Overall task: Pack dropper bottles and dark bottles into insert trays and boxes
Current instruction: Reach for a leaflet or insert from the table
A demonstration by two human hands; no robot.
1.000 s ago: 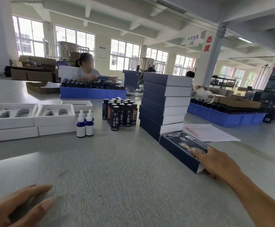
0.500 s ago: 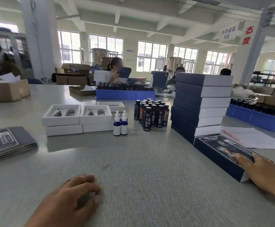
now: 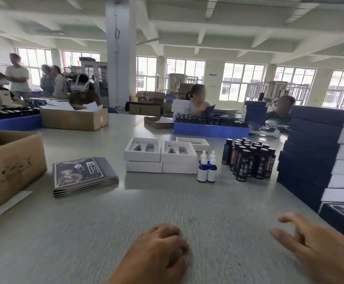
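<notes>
Two blue dropper bottles (image 3: 206,170) with white caps stand mid-table. Right of them is a cluster of several dark bottles (image 3: 249,159). Left of the droppers sit white insert trays (image 3: 160,154) stacked in two pairs, with a third tray behind. A tall stack of dark blue boxes (image 3: 319,154) rises at the right, and one dark box (image 3: 343,218) lies flat in front of it. My left hand (image 3: 158,249) rests on the table with its fingers loosely curled, holding nothing. My right hand (image 3: 314,247) hovers with fingers spread, left of the flat box and holding nothing.
A pile of dark printed sleeves (image 3: 83,175) lies at the left, beside a brown carton (image 3: 11,167). Blue crates of dark bottles (image 3: 210,125) and more cartons (image 3: 74,118) stand further back. Several people sit or stand at the far side.
The view has swung left, bringing the sleeves and the carton into sight. My right hand has come off the flat dark box. My left hand has shifted right along the table.
</notes>
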